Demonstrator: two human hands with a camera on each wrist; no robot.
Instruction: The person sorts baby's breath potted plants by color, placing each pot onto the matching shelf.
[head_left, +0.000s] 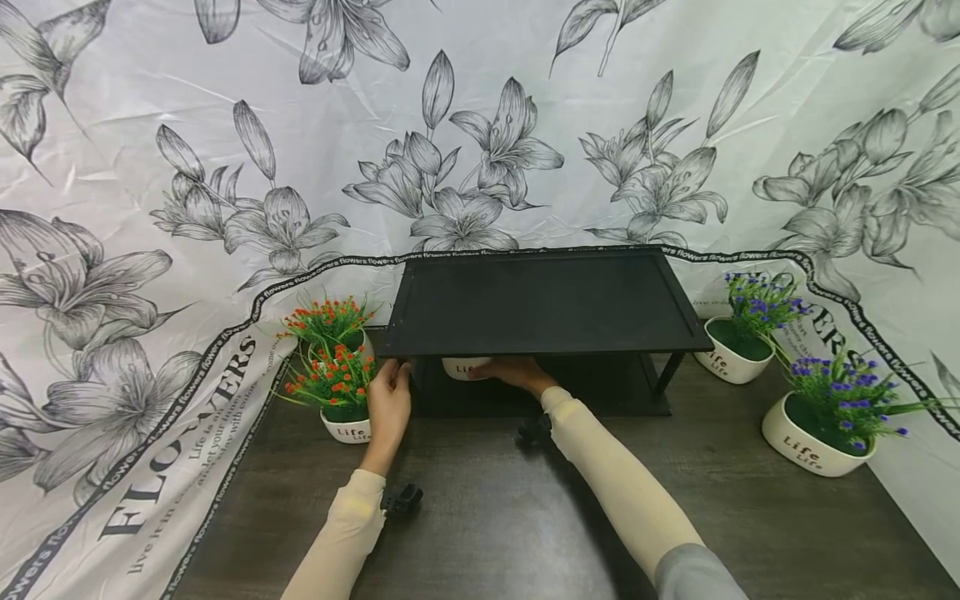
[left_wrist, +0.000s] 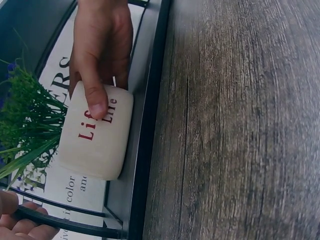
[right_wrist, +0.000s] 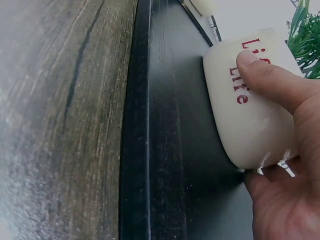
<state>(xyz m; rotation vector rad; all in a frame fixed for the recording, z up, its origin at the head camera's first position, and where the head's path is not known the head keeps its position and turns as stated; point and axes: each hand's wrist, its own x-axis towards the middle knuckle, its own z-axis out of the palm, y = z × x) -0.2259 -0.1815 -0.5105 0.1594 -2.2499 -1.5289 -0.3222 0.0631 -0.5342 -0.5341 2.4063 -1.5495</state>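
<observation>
My right hand (head_left: 517, 372) reaches under the top board of a black two-tier shelf (head_left: 540, 300). It grips a white flower pot (right_wrist: 255, 115) lettered "Life", thumb on the lettered front and fingers round the side and base. In the left wrist view the flower pot stands over the lower board, with green leaves and small purple flowers (left_wrist: 30, 110); in the head view the top board hides most of it. My left hand (head_left: 390, 402) holds the shelf's front left post (left_wrist: 65, 222), fingers curled round it.
Two pots with orange-red flowers (head_left: 348, 431) stand left of the shelf, one behind the other. Two with purple flowers (head_left: 817, 437) stand on the right. Behind the dark wooden table (head_left: 480, 517) hangs a white flower-print cloth (head_left: 300, 150).
</observation>
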